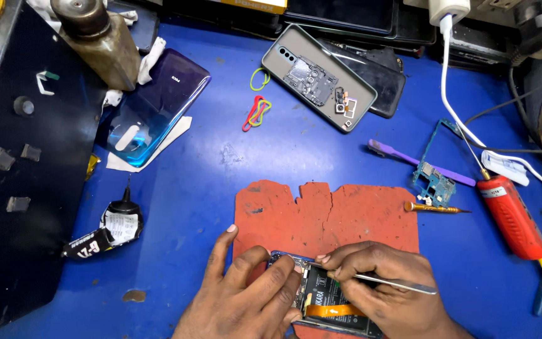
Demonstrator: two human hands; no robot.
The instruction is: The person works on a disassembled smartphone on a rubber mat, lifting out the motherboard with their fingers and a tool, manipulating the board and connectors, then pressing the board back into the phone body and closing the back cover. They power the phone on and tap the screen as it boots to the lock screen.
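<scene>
An opened phone [327,304] with a black battery and an orange flex cable lies on a worn red mat [327,210] at the bottom centre. My left hand [243,298] rests on the phone's left edge and holds it down. My right hand [387,285] grips metal tweezers [396,284], whose tip points at the phone's upper inside near my left fingers. The lower part of the phone is hidden by my hands and the frame edge.
On the blue table lie a green circuit board [433,179], a purple spudger [418,161], a small screwdriver [434,208], a red tool [512,216] and a glue tube [105,232]. A blue-purple back cover [158,107], phone frame [318,76], rubber bands [255,112] and a bottle [101,41] sit farther back.
</scene>
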